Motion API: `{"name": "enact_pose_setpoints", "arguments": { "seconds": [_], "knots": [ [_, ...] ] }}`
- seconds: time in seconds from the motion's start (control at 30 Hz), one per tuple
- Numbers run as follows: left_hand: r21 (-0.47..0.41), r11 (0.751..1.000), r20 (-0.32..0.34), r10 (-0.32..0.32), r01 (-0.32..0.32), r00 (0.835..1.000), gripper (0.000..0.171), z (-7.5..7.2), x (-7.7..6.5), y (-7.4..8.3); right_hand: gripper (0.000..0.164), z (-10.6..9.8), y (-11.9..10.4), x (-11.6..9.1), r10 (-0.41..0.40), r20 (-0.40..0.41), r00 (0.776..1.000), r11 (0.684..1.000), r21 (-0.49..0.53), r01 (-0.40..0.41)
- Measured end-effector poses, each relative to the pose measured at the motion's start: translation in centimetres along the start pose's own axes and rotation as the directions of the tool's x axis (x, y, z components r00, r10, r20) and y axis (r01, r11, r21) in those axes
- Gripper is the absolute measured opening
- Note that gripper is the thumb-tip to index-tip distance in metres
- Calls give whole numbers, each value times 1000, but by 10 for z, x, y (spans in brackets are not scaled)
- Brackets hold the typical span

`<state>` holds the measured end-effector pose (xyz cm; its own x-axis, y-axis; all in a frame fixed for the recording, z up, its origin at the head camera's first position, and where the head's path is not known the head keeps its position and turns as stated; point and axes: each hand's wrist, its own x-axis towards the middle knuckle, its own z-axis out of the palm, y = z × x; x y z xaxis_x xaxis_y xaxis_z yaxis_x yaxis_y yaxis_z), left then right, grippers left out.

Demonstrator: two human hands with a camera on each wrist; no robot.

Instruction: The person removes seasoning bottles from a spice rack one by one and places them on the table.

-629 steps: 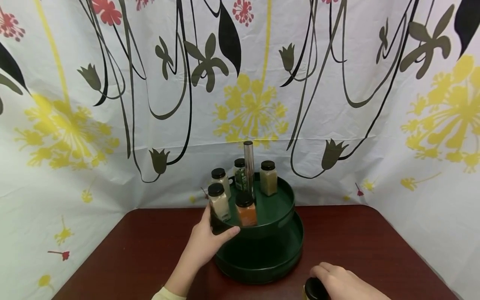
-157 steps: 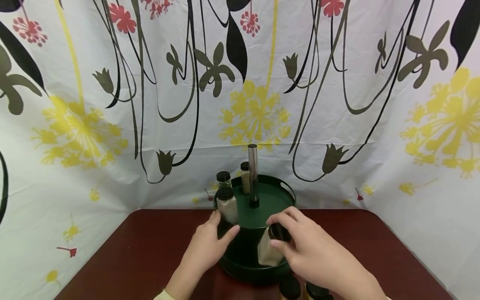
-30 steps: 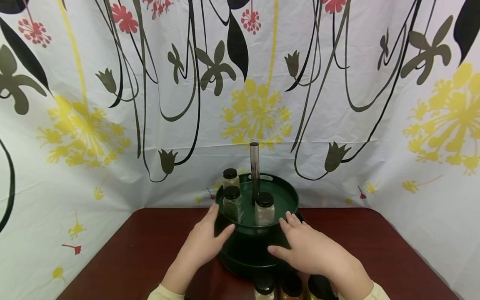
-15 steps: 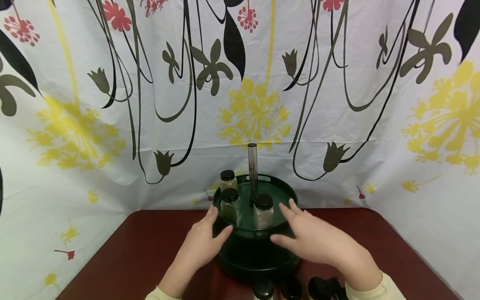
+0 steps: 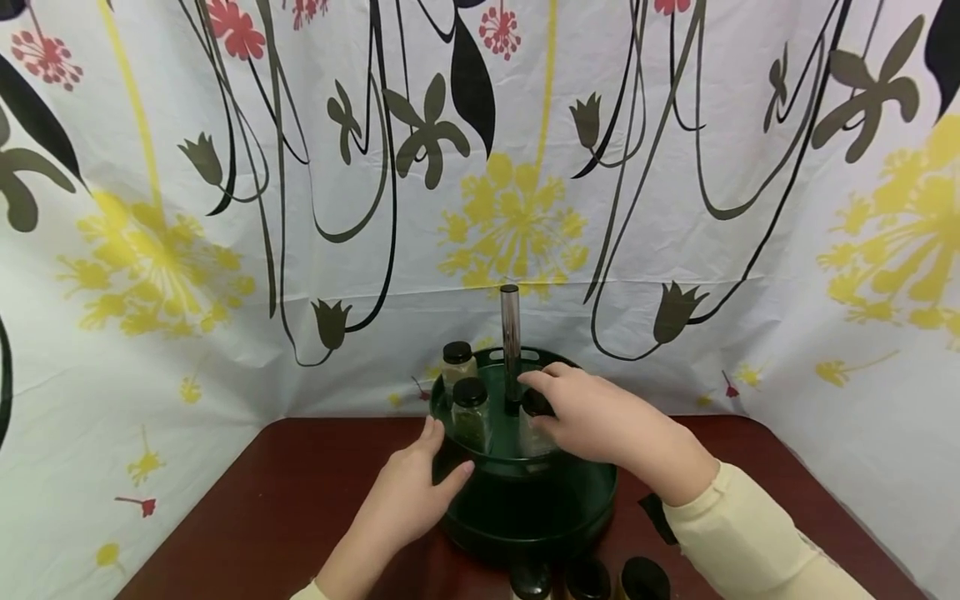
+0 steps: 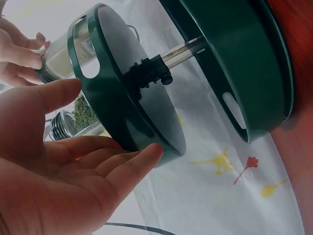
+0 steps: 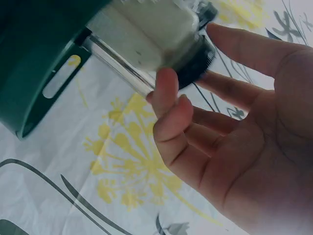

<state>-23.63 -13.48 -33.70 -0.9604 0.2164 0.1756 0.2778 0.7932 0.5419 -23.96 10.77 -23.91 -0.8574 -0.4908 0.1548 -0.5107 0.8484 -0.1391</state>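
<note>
My right hand [image 5: 592, 412] pinches the black lid of a square glass spice jar [image 5: 531, 437] with pale contents, at the front right of the upper green tray [image 5: 495, 462]. In the right wrist view the right hand's fingers [image 7: 168, 90] surround that jar's lid [image 7: 195, 63]. My left hand [image 5: 408, 492] lies along the tray's left side, fingers extended, thumb at the front rim. The left wrist view shows the left fingertips [image 6: 154, 152] against the tray's outer wall. Near it stand a jar of green herbs [image 5: 470, 417] and a pale-filled jar [image 5: 458, 367].
A metal post [image 5: 510, 342] rises from the two-tier stand; its lower tray [image 5: 525, 533] rests on the dark red table [image 5: 300, 492]. Three black-lidded jars [image 5: 530, 581] stand at the near edge. A flower-printed curtain [image 5: 637, 208] hangs behind.
Over the last second my right hand has moved in from the tray's right side onto the jar's lid. Earlier, several jars left the tray and some now stand in front; the tray has turned.
</note>
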Motion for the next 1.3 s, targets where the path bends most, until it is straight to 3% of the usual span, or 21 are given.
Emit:
{"name": "enact_pose_setpoints", "arguments": {
  "seconds": [0.27,0.47,0.73,1.1,1.3],
  "knots": [
    [11,1000,13,-3,3,1000,82,-1,-5,7,42,6,2,5,23,3,1000,999,31,-23],
    [21,1000,12,-10,10,1000,84,-1,-6,10,43,5,2,6,50,-5,999,998,36,-49],
    [35,999,2,-6,6,1000,82,-1,-5,10,43,-2,4,3,20,-100,995,1000,21,-18],
    [37,999,-8,-3,4,1000,82,-1,-5,11,34,-34,-12,-25,-10,-214,977,998,55,22],
    [46,999,11,4,-5,1000,83,-2,-5,11,32,-39,-26,-42,-67,-285,956,994,66,90]
  ]
}}
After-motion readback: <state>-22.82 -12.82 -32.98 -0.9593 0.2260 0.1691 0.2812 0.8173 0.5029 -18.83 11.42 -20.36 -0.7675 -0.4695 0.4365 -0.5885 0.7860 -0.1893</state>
